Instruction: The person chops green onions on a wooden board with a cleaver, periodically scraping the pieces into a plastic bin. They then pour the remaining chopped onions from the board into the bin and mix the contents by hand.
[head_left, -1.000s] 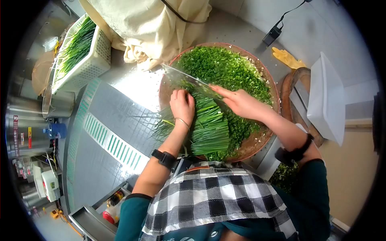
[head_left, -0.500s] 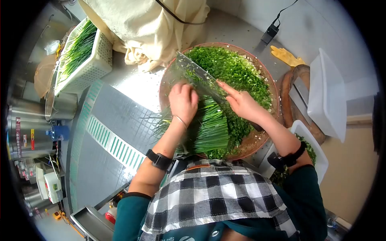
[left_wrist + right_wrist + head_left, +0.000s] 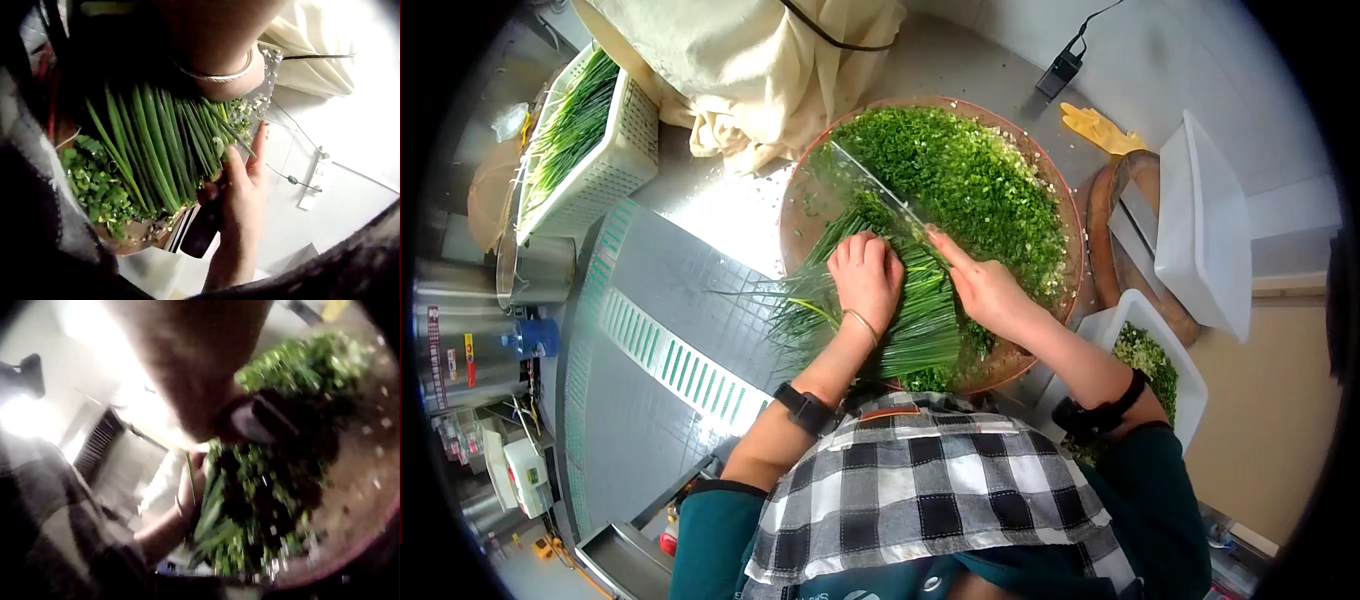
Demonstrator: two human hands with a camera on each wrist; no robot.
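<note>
A bunch of green onions (image 3: 920, 325) lies across the near left part of a round chopping board (image 3: 800, 215). My left hand (image 3: 866, 280) holds the bunch down from above with curled fingers, and the leaves spread out on both sides of it. My right hand (image 3: 992, 295) grips a cleaver (image 3: 870, 178), its index finger stretched along the blade. The blade stands nearly edge-on in the head view, just beyond the left fingers. In the left wrist view the dark handle (image 3: 203, 231) shows below the right hand. Chopped green onions (image 3: 960, 160) cover the far and right parts of the board.
A white basket of whole green onions (image 3: 625, 150) stands at the far left. Cream cloth (image 3: 750, 90) drapes behind the board. On the right are a yellow glove (image 3: 1100, 128), a tilted white tub (image 3: 1205, 230) and another white tub (image 3: 1190, 370) with chopped greens.
The cleaver went from low over the bunch to a raised, broadside tilt, and now stands nearly edge-on. My left hand has shifted slightly right and towards my body along the bunch.
</note>
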